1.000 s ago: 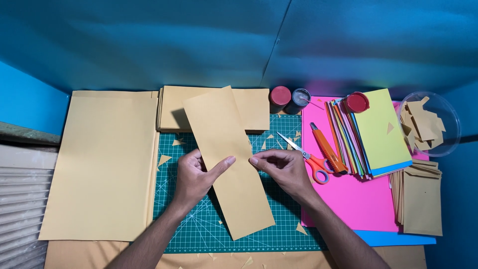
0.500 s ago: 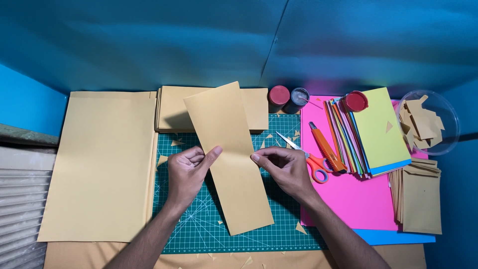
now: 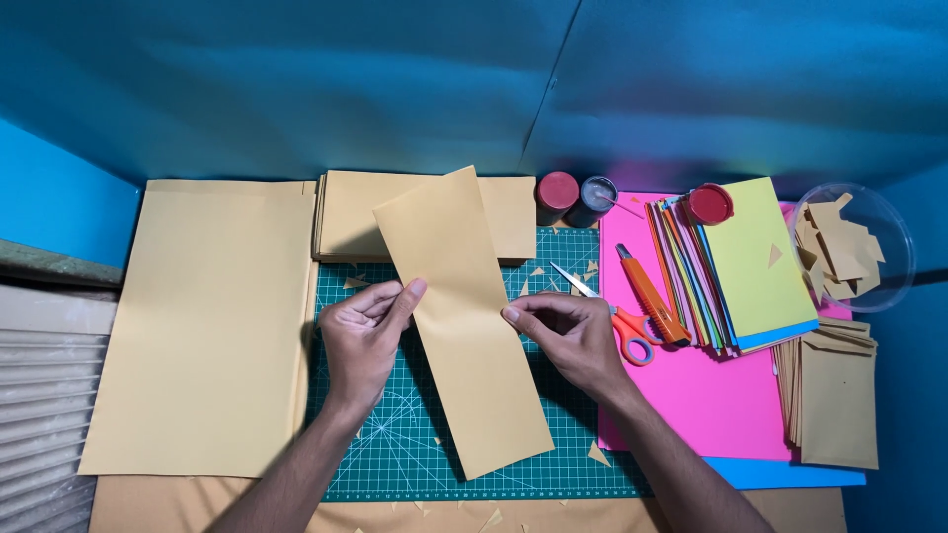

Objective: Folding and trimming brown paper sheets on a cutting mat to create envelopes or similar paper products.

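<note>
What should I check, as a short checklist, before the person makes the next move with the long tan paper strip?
1. Left hand grips the long tan paper strip at its left edge: ok.
2. Right hand pinches the strip's right edge: ok.
3. Strip lies over the green cutting mat, slightly tilted: ok.
4. Orange-handled scissors lie apart from the strip, beside the right hand: ok.
5. Orange utility knife rests on the pink sheet; blade state: cannot tell.
6. Small tan paper scraps on the mat near the strip: not ok.
</note>
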